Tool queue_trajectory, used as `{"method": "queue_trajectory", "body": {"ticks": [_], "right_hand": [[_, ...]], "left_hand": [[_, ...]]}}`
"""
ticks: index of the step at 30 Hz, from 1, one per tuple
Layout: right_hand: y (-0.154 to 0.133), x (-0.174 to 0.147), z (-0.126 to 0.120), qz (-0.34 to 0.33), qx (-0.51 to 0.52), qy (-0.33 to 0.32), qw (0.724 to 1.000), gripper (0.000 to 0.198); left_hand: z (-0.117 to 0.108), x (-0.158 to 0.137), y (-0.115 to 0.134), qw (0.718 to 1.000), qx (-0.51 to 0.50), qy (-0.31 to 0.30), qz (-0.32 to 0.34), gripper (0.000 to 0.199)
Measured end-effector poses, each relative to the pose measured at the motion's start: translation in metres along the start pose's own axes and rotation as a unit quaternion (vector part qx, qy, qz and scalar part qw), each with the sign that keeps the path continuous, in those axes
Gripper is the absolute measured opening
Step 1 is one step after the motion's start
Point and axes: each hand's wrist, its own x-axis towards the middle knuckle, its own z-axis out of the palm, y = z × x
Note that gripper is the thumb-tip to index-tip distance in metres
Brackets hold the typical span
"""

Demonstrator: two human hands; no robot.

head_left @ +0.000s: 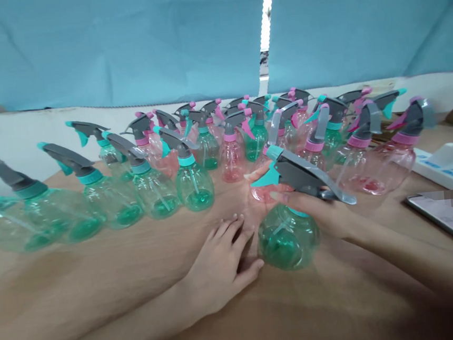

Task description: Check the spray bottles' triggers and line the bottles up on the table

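A green spray bottle (290,238) with a grey and turquoise spray head leans in front of me, and my right hand (311,205) is closed around its neck just below the trigger. Flat on the table, my left hand (224,260) has its fingers spread and holds nothing; its thumb points toward the bottle's lower body. Ahead of my left hand stands another green spray bottle (195,186), at the end of a front row of green ones. A pink spray bottle (231,156) stands behind the gap between my hands.
Several green and pink spray bottles crowd the back of the wooden table (135,305). On the right lie a phone (449,224) and a white power strip (448,166) with a plug in it. A blue cloth (160,43) hangs behind the table.
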Motion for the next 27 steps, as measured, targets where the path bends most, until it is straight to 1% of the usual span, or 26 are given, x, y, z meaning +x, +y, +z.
{"method": "queue_trajectory", "body": {"ticks": [4, 8, 11, 15, 20, 24, 27], "right_hand": [[-0.0015, 0.0026, 0.0036, 0.013, 0.035, -0.029, 0.999, 0.008], [-0.0042, 0.0021, 0.0054, 0.034, 0.036, -0.001, 0.999, 0.005], [-0.0053, 0.0009, 0.0066, 0.059, 0.04, 0.017, 0.997, 0.003], [-0.0027, -0.0006, 0.0066, 0.099, 0.053, 0.026, 0.993, 0.009], [0.0007, -0.0021, 0.0055, 0.095, 0.036, 0.034, 0.994, 0.01], [0.0017, -0.0023, 0.0059, 0.118, 0.031, 0.036, 0.992, 0.011], [0.0009, -0.0012, 0.0064, 0.103, 0.034, 0.028, 0.994, 0.011]], "left_hand": [[-0.0004, -0.0002, 0.0002, 1.0, 0.002, -0.001, -0.001, 0.053], [-0.0009, -0.0003, 0.0014, 1.0, 0.011, -0.014, -0.003, 0.055], [-0.0007, -0.0006, 0.0012, 1.0, 0.007, -0.009, -0.001, 0.055], [-0.0002, -0.001, 0.0004, 1.0, 0.007, -0.003, 0.003, 0.054], [-0.0013, -0.0007, 0.0012, 1.0, 0.007, -0.007, 0.003, 0.054], [-0.0011, -0.0003, 0.0012, 1.0, 0.009, -0.01, 0.002, 0.054], [-0.0003, -0.0002, 0.0011, 1.0, 0.01, -0.009, 0.003, 0.054]]}}
